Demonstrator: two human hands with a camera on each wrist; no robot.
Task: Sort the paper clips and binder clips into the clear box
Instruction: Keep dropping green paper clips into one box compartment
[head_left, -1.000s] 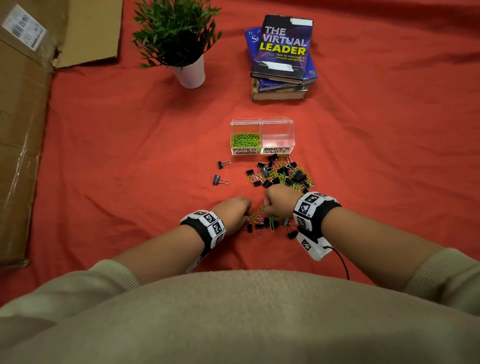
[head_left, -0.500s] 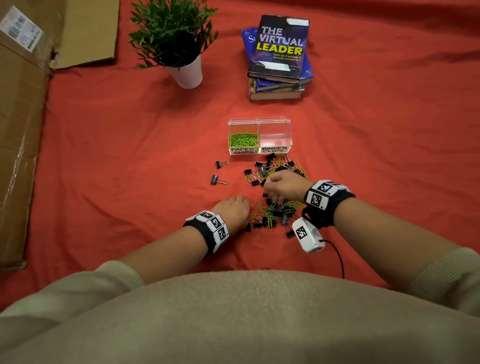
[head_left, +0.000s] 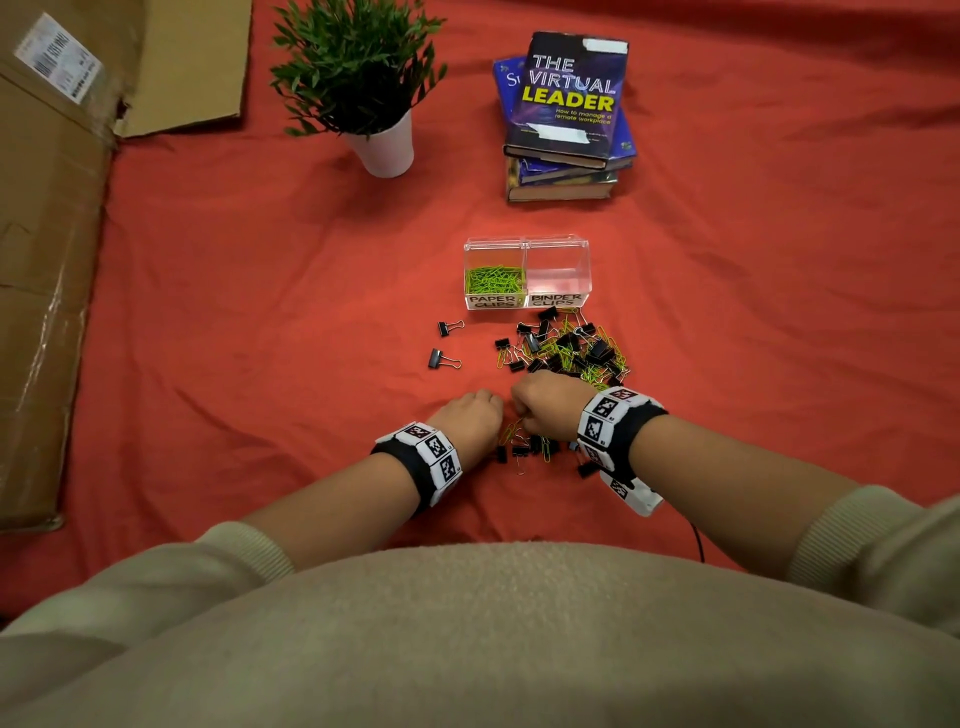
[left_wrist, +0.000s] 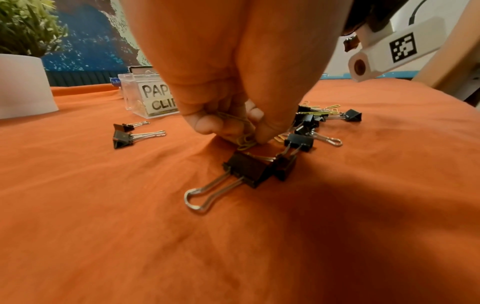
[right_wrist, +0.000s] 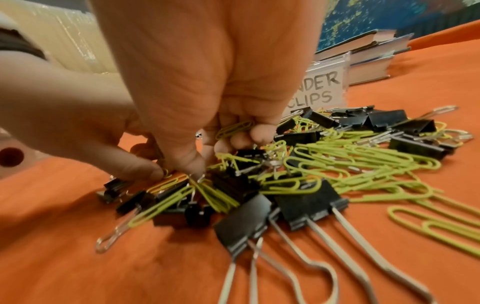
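My left hand (head_left: 475, 414) and right hand (head_left: 535, 408) sit knuckle to knuckle over a small heap of clips (head_left: 530, 448) on the red cloth. The left hand (left_wrist: 245, 136) pinches green paper clips (left_wrist: 233, 119), with more tucked under its curled fingers. The right hand (right_wrist: 192, 172) pinches into the heap and keeps a green paper clip (right_wrist: 233, 127) under its curled fingers. A larger mixed pile of black binder clips and green paper clips (head_left: 566, 349) lies in front of the clear box (head_left: 527, 244). Its left compartment holds paper clips (head_left: 493, 280); the right one (head_left: 560, 275) looks bare.
Two stray binder clips (head_left: 449, 327) (head_left: 442, 358) lie left of the pile. A potted plant (head_left: 374, 88) and a stack of books (head_left: 566, 114) stand at the back. A cardboard box (head_left: 41, 260) runs along the left edge.
The right hand reached forward to the far pile half a second ago and has come back beside the left hand. The left hand has barely moved.
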